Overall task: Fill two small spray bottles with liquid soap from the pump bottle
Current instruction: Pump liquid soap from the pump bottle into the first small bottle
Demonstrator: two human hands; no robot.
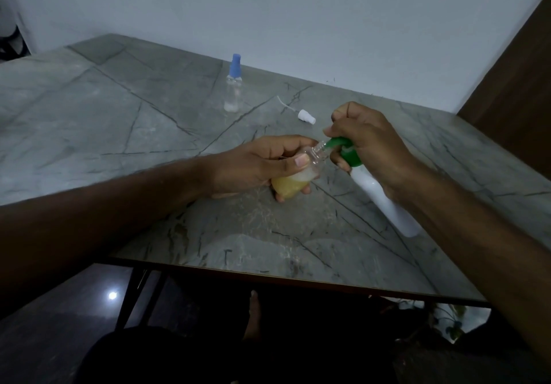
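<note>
Tilting from near right up toward far left, the pump bottle (384, 202) runs its long axis diagonally over the table (149, 121), its base low at the right and its green pump head (347, 152) raised toward the middle. Its green spout points left into the open neck of the small spray bottle (295, 179), whose own axis leans from near left up to far right, so the 2 mouths meet between the hands.

The pump bottle has a plain white, slim body under the green top. The small spray bottle is clear, uncapped, and holds yellowish liquid in its lower part with pale foam above it.

The right hand (369, 145) curls over the pump head, fingers wrapped on top and thumb beneath the collar; the white body extends out below the palm toward the near right. The left hand (256, 164) grips the small spray bottle around its shoulder and belly, thumb across the front, the neck sticking out to the right past the fingers.

Farther back, 1 second spray bottle (233, 85) stands upright with a blue cap, clear and apparently almost empty. A white spray nozzle (306, 116) with its thin tube lies on the table just beyond the right hand
</note>
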